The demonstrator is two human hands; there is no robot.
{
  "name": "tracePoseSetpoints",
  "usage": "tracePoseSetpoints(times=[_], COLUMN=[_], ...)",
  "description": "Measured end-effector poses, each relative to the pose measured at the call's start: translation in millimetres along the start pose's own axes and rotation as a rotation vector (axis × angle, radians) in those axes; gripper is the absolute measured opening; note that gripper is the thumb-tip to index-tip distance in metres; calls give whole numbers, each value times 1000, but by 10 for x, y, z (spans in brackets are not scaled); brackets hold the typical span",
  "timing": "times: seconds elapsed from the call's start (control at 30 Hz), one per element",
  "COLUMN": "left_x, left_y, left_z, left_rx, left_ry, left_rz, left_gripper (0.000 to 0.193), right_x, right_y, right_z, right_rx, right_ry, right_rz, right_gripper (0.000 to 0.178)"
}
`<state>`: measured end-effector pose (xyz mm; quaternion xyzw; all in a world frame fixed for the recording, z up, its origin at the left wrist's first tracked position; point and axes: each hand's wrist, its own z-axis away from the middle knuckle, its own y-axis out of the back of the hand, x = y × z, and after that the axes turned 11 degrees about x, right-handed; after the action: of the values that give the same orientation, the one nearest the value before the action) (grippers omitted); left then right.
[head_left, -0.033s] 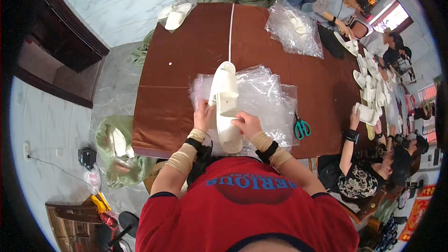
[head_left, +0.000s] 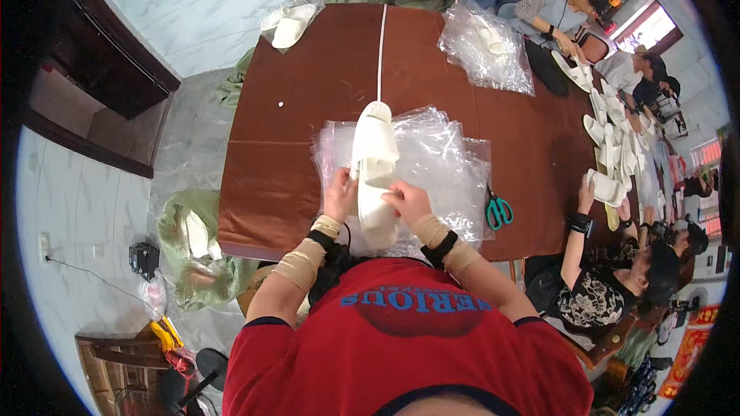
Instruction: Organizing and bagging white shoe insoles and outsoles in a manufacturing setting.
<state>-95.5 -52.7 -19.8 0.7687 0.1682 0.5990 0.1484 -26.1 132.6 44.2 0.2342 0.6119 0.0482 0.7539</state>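
Note:
A white slide slipper (head_left: pixel 377 208) lies lengthwise before me, its broad strap at the far end and its heel toward me. My left hand (head_left: pixel 340 195) grips its left edge just below the strap, fingers closed. On the opposite edge, my right hand (head_left: pixel 408 202) pinches the sole between thumb and fingers. Beneath the slipper is a pile of clear plastic bags (head_left: pixel 439 162), partly hidden by it and by my hands. Whether a second slipper sits under the first I cannot tell.
Teal-handled scissors (head_left: pixel 499 213) lie right of the bags on the brown-covered table (head_left: pixel 285 154). Bagged slippers (head_left: pixel 290 28) sit at the far left corner, more bags (head_left: pixel 487 50) at the far right. Along the right, co-workers handle several white slippers (head_left: pixel 609 139). An open sack (head_left: pixel 185 254) stands left.
The slipper has shifted slightly to the right and tilted a little under my grip. My left hand has moved slightly right with it; my right hand has barely moved.

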Motion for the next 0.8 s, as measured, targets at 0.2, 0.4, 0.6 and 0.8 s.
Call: tracePoseSetpoints(times=[0.2, 0.4, 0.6, 0.8], left_x=[-321, -159, -123, -159], left_y=[141, 334, 352, 347], left_z=[144, 95, -49, -138], left_rx=[-408, -597, -701, -1003], left_ry=[-225, -430, -591, -756], left_rz=[-307, -613, -538, -561], left_gripper=[45, 75, 68, 61], right_x=[39, 3, 205, 571], right_y=[108, 1242, 2224, 1027], right_z=[-223, -253, -659, -201], right_rx=[214, 465, 697, 99], right_ry=[184, 279, 122, 755], right_rz=[19, 302, 660, 1039], right_gripper=[26, 29, 34, 59])
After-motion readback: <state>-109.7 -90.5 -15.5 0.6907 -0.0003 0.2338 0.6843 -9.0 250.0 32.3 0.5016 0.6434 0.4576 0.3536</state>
